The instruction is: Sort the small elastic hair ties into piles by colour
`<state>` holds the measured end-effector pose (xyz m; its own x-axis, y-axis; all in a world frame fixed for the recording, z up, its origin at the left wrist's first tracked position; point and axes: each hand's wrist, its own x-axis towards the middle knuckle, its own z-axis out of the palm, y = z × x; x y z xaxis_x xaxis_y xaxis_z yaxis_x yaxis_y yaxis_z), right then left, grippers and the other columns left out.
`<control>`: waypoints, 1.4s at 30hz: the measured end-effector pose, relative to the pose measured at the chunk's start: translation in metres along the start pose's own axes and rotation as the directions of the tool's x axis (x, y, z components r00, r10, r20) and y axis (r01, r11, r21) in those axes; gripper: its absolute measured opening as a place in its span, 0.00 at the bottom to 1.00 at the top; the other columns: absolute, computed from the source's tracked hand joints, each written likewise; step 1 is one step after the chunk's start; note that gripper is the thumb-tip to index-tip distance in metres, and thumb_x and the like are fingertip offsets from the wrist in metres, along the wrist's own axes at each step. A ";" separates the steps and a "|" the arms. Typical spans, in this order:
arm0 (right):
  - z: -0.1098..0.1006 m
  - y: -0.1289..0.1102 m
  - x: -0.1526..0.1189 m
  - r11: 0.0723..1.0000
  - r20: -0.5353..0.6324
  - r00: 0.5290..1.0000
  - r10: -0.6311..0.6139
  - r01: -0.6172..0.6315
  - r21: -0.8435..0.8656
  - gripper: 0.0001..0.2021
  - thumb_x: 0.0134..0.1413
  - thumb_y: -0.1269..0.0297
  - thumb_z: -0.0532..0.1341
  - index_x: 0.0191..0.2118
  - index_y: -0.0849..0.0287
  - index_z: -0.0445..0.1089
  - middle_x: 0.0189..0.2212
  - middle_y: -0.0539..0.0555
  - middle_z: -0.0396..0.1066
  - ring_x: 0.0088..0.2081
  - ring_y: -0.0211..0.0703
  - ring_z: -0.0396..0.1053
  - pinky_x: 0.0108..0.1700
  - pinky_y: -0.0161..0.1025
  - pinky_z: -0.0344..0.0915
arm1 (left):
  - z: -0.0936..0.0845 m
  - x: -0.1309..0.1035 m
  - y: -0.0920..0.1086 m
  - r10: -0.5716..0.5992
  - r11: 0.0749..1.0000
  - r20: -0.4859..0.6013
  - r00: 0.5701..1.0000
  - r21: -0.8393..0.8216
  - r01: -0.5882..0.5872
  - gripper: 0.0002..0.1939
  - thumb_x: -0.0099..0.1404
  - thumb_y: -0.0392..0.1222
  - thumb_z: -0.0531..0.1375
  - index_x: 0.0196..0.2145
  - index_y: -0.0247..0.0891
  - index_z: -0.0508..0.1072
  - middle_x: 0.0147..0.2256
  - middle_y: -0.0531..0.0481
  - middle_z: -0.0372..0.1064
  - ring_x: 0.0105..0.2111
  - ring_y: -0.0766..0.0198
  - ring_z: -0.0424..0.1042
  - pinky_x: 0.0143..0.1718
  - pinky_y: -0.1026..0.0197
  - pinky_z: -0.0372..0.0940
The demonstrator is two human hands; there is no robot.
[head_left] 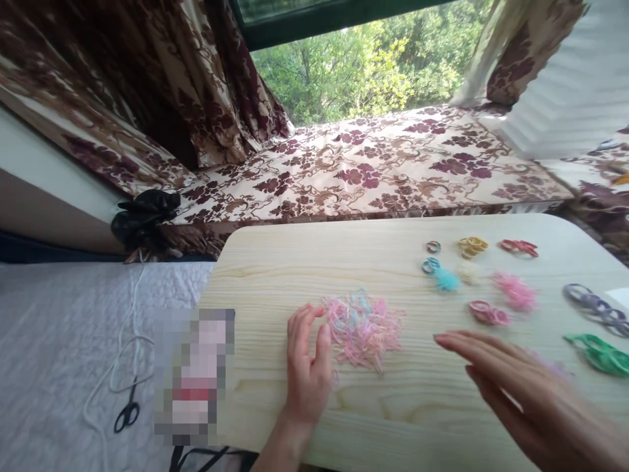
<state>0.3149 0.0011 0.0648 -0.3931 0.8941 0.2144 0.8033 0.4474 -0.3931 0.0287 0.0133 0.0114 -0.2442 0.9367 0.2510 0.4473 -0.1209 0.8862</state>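
Note:
My left hand (307, 360) rests at the left edge of a loose pile of thin little elastic bands (363, 331), mostly pink with some pale blue. Its thumb and fingers are apart, touching the pile's border, with nothing visible between them. My right hand (521, 387) hovers over the table's right side, slightly blurred, fingers stretched out and holding nothing I can see. Beyond it lie a fuzzy pink heap of bands (515, 290), pink hair ties (489, 313) and a light-blue heap of bands (446, 279). A lilac bunch (553, 366) is partly hidden behind this hand.
On the wooden table (285, 255) also lie yellow hair ties (472, 246), red ones (519, 247), purple ones (597, 308) and green ones (602, 354). A floral-covered ledge (354, 174) runs behind. Left are scissors (126, 417) and a white cable (113, 367).

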 end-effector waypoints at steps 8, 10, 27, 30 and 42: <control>0.049 -0.039 0.007 0.981 0.017 0.981 -0.193 0.192 0.036 0.21 0.54 0.75 0.53 0.49 0.52 0.74 0.53 0.57 0.74 0.56 0.50 0.70 0.51 0.50 0.71 | -0.001 0.000 0.004 -0.011 1.000 -0.011 1.000 -0.006 0.011 0.12 0.71 0.44 0.54 0.48 0.40 0.73 0.48 0.43 0.72 0.56 0.55 0.67 0.60 0.49 0.61; 0.048 -0.043 0.012 0.975 0.044 0.975 -0.216 0.213 0.059 0.21 0.53 0.76 0.53 0.48 0.53 0.74 0.53 0.57 0.74 0.56 0.51 0.69 0.53 0.51 0.70 | -0.001 0.000 0.003 -0.009 1.000 -0.012 1.000 -0.001 0.009 0.12 0.71 0.43 0.54 0.47 0.40 0.73 0.48 0.44 0.72 0.55 0.55 0.67 0.60 0.49 0.62; 0.041 -0.047 0.035 0.954 0.031 0.954 -0.298 0.298 0.015 0.20 0.58 0.75 0.51 0.49 0.52 0.75 0.51 0.56 0.75 0.57 0.48 0.68 0.52 0.47 0.70 | 0.000 0.001 0.005 0.023 1.000 -0.010 1.000 0.003 -0.023 0.12 0.71 0.39 0.53 0.49 0.40 0.71 0.47 0.44 0.72 0.55 0.57 0.67 0.61 0.49 0.61; 0.041 -0.044 0.046 0.966 -0.014 0.966 -0.260 0.260 0.009 0.21 0.61 0.74 0.50 0.51 0.51 0.74 0.53 0.55 0.74 0.58 0.48 0.67 0.53 0.47 0.70 | -0.001 0.001 0.005 0.025 1.000 -0.003 1.000 0.002 -0.025 0.12 0.71 0.39 0.53 0.49 0.40 0.71 0.48 0.44 0.72 0.55 0.56 0.66 0.61 0.48 0.61; 0.049 -0.041 0.070 0.940 0.033 0.940 -0.339 0.340 -0.041 0.17 0.65 0.73 0.50 0.53 0.58 0.71 0.52 0.59 0.74 0.53 0.46 0.70 0.53 0.47 0.67 | -0.001 0.001 0.003 0.056 0.998 -0.005 0.998 0.009 -0.056 0.11 0.71 0.36 0.53 0.49 0.42 0.71 0.48 0.46 0.71 0.56 0.58 0.65 0.60 0.51 0.61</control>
<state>0.2328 0.0458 0.0523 -0.6566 0.6898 0.3050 0.6394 0.7236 -0.2601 0.0291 0.0138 0.0152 -0.2229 0.9267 0.3025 0.4684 -0.1703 0.8669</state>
